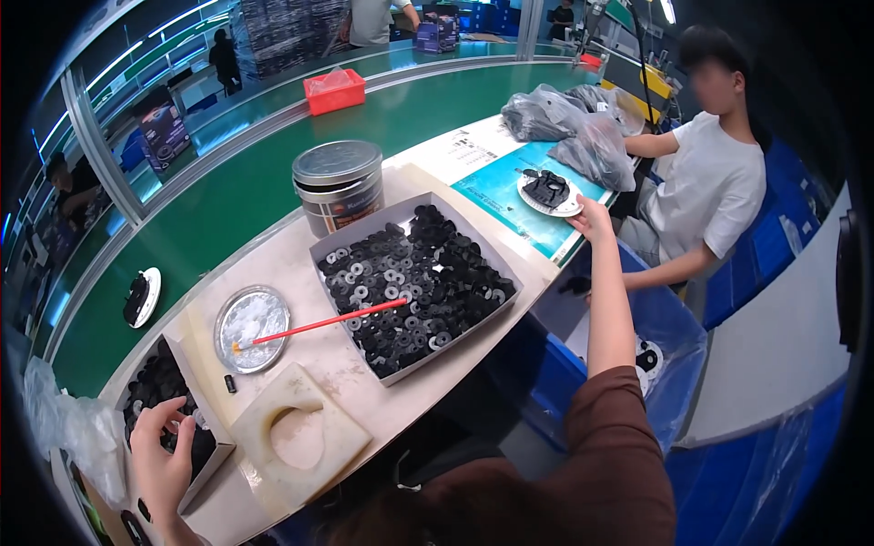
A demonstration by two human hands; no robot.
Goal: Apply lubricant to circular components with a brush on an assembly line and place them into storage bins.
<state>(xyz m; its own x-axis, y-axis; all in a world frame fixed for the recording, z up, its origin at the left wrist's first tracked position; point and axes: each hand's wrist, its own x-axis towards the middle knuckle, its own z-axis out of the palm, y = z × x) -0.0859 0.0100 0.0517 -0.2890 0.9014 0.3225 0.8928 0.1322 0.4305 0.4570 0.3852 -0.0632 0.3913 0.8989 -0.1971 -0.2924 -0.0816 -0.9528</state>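
Observation:
My right hand point(592, 221) reaches far to the right and grips the near edge of a white round disc point(531, 202). A black moulded part point(549, 187) sits on top of that disc, over the blue sheet point(482, 188). At the lower left, my left hand point(164, 446) hovers by a cardboard box of small black parts point(157, 382). Its fingers are curved and apart, and nothing shows between them. A foam block with a round cutout point(341, 423) lies between my arms. Beyond it stands a shallow box point(393, 375) full of black and grey washers.
A red stick point(328, 322) spans a round lid with white paste point(235, 309) and the washer box. Behind stands a metal can point(339, 205). Another white disc point(150, 300) rests on the green conveyor point(228, 205). A co-worker point(710, 173) sits right, beside a blue bin point(687, 350).

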